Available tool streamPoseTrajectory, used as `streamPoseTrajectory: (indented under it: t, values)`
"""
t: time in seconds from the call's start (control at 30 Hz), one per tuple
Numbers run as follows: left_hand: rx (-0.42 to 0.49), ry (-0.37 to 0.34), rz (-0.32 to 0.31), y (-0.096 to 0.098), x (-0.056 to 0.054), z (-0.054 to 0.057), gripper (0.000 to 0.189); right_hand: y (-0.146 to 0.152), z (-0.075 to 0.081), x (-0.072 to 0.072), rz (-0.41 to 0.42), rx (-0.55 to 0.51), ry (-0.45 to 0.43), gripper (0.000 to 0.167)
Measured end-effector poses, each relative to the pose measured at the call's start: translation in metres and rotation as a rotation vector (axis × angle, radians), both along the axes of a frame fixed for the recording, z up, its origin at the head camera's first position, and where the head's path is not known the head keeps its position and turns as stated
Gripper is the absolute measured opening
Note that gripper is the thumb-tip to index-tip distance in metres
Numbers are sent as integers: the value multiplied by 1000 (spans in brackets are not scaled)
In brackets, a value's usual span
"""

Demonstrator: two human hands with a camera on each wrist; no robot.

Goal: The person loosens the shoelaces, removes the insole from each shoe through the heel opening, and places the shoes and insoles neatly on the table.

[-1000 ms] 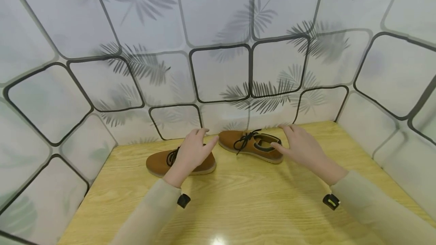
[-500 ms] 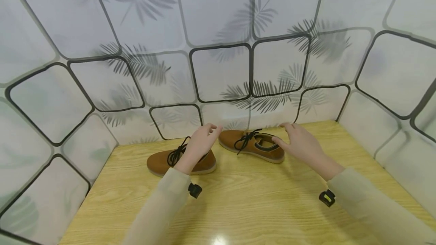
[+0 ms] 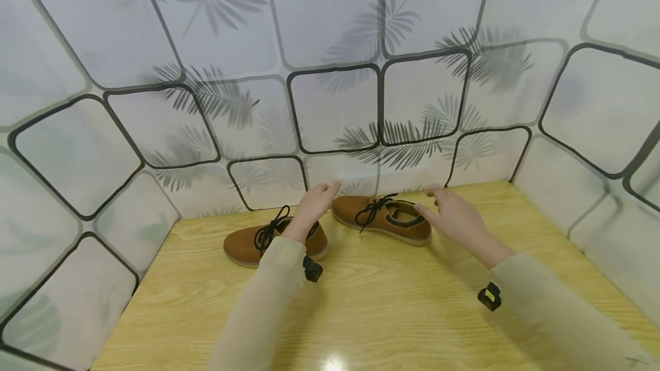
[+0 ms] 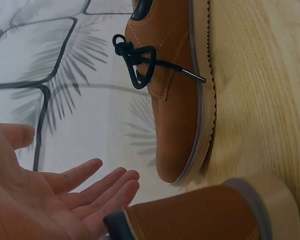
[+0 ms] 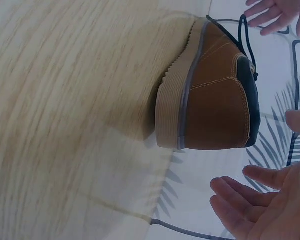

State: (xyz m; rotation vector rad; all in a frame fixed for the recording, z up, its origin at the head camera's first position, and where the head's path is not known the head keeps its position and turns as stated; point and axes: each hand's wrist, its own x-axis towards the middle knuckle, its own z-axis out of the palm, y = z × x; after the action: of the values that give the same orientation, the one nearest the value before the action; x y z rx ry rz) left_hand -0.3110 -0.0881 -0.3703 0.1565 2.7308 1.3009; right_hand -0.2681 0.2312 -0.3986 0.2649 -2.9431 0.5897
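Two brown lace-up shoes with black laces stand on their soles, toes pointing left. My left hand (image 3: 315, 205) is above the heel end of the left shoe (image 3: 242, 245), close to the toe of the right shoe (image 3: 354, 209). In the left wrist view its fingers (image 4: 97, 192) are loosely extended and hold nothing; part of the left shoe's heel (image 4: 195, 215) lies below them. My right hand (image 3: 456, 219) hovers beside the heel of the right shoe. Its fingers (image 5: 240, 197) are apart from that shoe's heel (image 5: 217, 117) in the right wrist view, with nothing in the grasp.
Both shoes stand on a light wood-grain table (image 3: 381, 308), near its back edge. A patterned cloth wall (image 3: 335, 110) with leaves and dark outlines rises behind and along both sides. Small black devices (image 3: 312, 269) sit at the wrists.
My left hand has moved right and slightly up, from over the left shoe toward the right shoe's toe. The right hand has barely shifted. Both shoes stay in place.
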Motion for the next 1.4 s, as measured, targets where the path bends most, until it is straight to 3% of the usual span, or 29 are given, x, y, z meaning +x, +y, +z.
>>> streamPoseTrajectory:
  t: [0.17, 0.33, 0.63, 1.0, 1.3, 1.4]
  values:
    - [186, -68, 2, 5, -12, -8, 64, 3, -4, -5, 1, -42, -32, 72]
    - [245, -110, 41, 6, -17, -15, 66, 3, -9, -9, 4, -67, -60, 74]
    - [229, -149, 38, 4, -27, -21, 67, 1, -18, -14, -11, -126, -163, 79]
    - [95, -293, -10, 2, -38, -24, 68, -3, -25, -14, 3, -163, -247, 75]
    - [30, -314, -6, 8, -39, -23, 67, -2, -21, -11, 16, -162, -384, 98]
    - [39, -319, -14, 8, -40, -24, 67, -1, -23, -12, 9, -201, -410, 97]
